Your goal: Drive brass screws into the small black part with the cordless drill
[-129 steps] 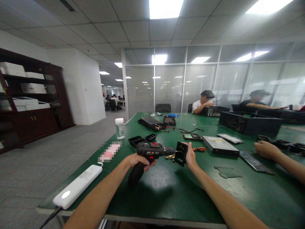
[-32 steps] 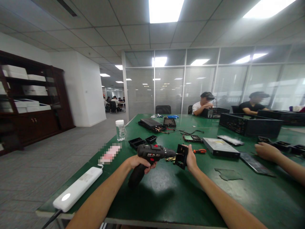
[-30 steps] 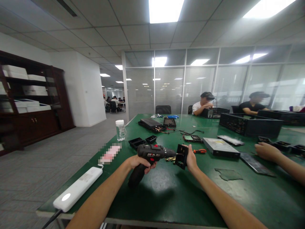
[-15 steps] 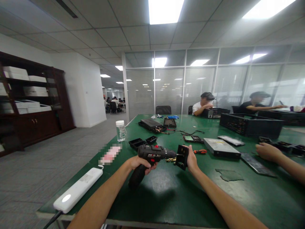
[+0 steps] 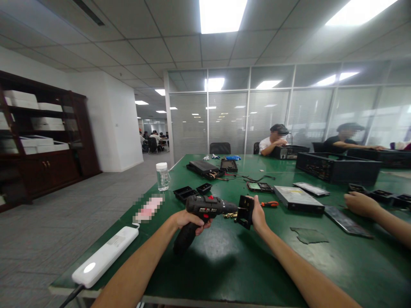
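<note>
My left hand (image 5: 189, 221) is wrapped round the grip of a black cordless drill (image 5: 204, 206), a finger near its red trigger. The drill lies level above the table, its bit pointing right. The bit meets the face of a black plastic bracket (image 5: 244, 211), which stands upright in my right hand (image 5: 257, 214). My right fingers are mostly hidden behind the bracket. Beneath the drill's nose lies a small heap of brass-coloured pieces (image 5: 230, 215). Just past my right hand is a screwdriver (image 5: 270, 204) with an orange and black handle.
Black plastic trays (image 5: 185, 193) and a clear bottle (image 5: 162, 177) stand at the left. A white power strip (image 5: 105, 256) lies along the left edge. To the right are an optical drive (image 5: 298, 199), a black computer case (image 5: 337, 167) and a co-worker's hand (image 5: 361, 205). People sit across the table.
My hands, the drill and the bracket hold almost the same place. At the far right, a co-worker's raised hand has come down towards a black case.
</note>
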{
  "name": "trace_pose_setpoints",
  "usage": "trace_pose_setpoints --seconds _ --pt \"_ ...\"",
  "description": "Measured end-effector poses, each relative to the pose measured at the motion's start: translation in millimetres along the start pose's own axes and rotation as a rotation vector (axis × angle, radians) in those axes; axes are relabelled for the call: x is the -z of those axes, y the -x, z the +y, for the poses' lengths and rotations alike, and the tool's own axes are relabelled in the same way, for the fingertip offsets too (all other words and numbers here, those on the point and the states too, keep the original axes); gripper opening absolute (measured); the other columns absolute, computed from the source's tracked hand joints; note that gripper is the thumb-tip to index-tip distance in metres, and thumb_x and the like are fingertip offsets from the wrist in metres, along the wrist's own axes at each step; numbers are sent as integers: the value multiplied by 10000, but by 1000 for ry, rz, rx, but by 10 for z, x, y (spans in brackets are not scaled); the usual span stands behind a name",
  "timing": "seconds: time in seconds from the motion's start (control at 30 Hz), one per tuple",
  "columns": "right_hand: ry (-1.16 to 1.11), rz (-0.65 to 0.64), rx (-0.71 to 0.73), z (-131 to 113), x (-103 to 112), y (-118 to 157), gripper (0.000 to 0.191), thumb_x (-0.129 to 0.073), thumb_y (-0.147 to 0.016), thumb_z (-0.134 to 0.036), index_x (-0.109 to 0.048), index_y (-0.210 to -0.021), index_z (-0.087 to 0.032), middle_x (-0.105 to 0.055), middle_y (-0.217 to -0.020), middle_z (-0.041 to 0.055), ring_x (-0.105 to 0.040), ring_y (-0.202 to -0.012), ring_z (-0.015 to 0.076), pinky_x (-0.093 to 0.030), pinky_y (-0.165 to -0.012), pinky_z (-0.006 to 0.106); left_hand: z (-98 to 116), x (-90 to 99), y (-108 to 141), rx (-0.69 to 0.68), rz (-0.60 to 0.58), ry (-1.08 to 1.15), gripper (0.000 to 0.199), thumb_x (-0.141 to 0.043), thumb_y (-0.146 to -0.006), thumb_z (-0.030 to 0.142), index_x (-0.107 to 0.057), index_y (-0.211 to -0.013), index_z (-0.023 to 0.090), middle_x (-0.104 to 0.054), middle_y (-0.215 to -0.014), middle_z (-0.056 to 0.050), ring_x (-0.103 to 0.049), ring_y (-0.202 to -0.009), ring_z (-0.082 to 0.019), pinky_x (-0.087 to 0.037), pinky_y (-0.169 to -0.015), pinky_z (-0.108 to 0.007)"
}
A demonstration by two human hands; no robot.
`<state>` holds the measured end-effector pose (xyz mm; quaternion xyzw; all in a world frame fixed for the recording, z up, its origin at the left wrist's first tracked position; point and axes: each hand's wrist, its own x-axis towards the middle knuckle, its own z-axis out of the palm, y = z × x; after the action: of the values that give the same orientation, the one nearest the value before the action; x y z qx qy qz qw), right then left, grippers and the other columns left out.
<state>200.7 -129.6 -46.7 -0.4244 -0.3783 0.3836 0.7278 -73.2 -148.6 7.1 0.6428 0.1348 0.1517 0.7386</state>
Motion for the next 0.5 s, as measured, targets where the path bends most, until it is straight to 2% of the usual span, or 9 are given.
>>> trace_pose_setpoints --seconds 0.5 --pt "1 -21 10 -2 15 7 534 -350 -644 -619 -570 -892 -200 -580 -724 13 -537 -636 168 -419 -552 279 -13 15 -7 16 29 -2 395 -541 -560 171 -504 -937 58 -500 -759 -68 -462 -480 -82 -353 -469 -222"
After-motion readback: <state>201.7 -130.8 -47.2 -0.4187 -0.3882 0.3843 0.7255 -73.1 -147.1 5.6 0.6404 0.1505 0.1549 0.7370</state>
